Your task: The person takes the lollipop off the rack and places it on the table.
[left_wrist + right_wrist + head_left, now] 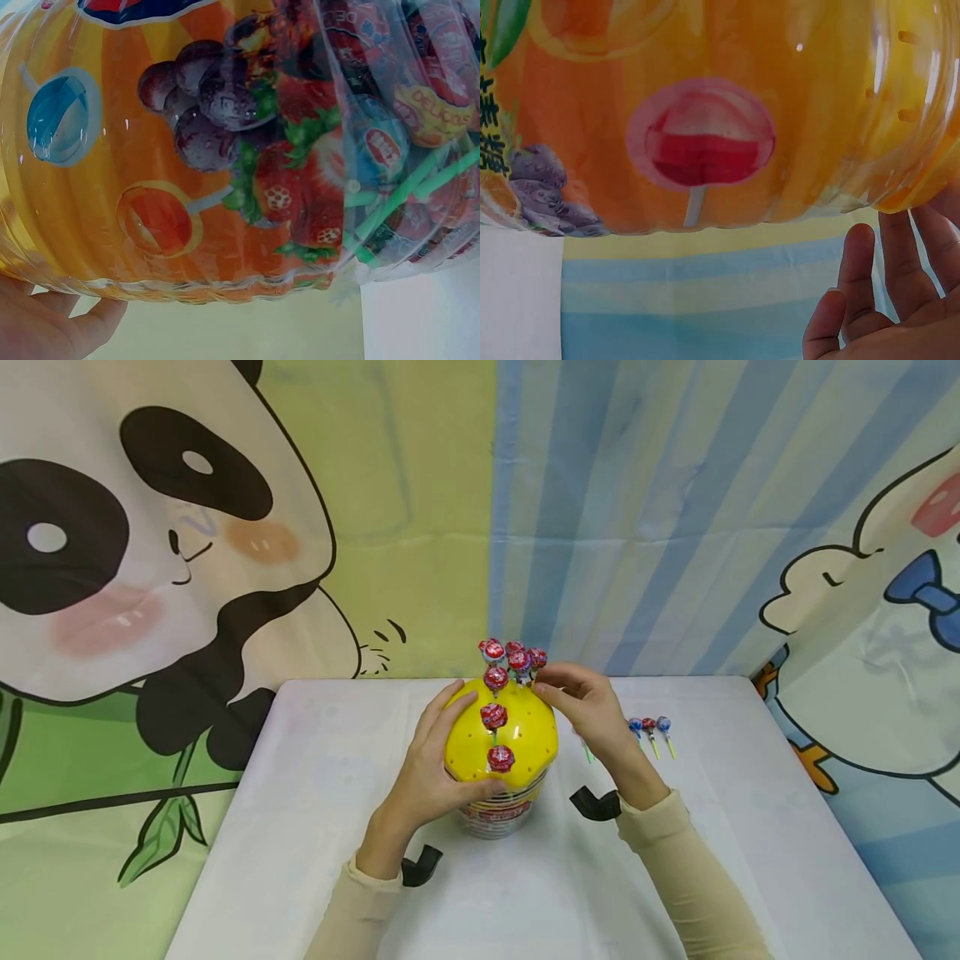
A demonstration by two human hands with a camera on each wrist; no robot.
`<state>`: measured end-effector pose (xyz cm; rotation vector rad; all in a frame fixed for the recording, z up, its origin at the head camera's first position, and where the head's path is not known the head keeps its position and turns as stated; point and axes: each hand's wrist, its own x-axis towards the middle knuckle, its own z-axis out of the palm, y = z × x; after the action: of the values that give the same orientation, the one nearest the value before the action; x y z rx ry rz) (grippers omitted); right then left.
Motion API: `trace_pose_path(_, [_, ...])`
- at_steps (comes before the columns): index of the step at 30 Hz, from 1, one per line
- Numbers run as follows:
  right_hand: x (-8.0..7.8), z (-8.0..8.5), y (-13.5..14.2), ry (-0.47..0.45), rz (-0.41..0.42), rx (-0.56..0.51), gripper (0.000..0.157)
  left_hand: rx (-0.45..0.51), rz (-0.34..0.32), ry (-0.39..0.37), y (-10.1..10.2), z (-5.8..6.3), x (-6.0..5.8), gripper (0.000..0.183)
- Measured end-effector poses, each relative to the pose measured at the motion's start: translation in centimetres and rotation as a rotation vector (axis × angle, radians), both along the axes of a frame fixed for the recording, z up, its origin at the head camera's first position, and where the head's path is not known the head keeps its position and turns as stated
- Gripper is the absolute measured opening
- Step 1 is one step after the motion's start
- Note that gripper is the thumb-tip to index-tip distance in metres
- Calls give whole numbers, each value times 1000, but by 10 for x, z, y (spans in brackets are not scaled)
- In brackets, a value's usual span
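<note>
Red-wrapped lollipops [493, 717] stick out of the yellow domed lid [528, 727] of 1 upright jar [498, 816].

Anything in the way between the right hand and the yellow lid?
Nothing visible. In the head view, the right hand is at the far right of the yellow lid, beside the standing lollipops; the left hand holds its left side.

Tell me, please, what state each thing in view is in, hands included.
Yellow lid, on the jar
Jar, upright, lidded
Lollipops in the lid, wrapped, heads outward
Lollipops in the jar, wrapped, jumbled
Lollipops on the table, wrapped, lying loose
Left hand, holding the yellow lid
Right hand, at the lid's far right; any pinch unclear
</note>
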<state>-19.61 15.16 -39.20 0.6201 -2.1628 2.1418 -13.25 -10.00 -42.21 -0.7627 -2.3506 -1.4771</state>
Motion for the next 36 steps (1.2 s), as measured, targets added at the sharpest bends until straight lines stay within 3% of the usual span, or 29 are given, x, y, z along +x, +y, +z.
trace_pose_path(11, [-3,1,-5,30,26,2,19,2,2,5,-1,0,1,98])
trace_pose_path(21, [-2,7,-2,107,-33,12,16,-4,4,17,-1,-1,0,99])
trace_pose_path(27, [-1,7,17,127,-46,-1,18,-5,3,17,1,0,-1,99])
trace_pose_path(36, [2,-18,69,39,-135,64,19,5,10,-12,1,0,1,99])
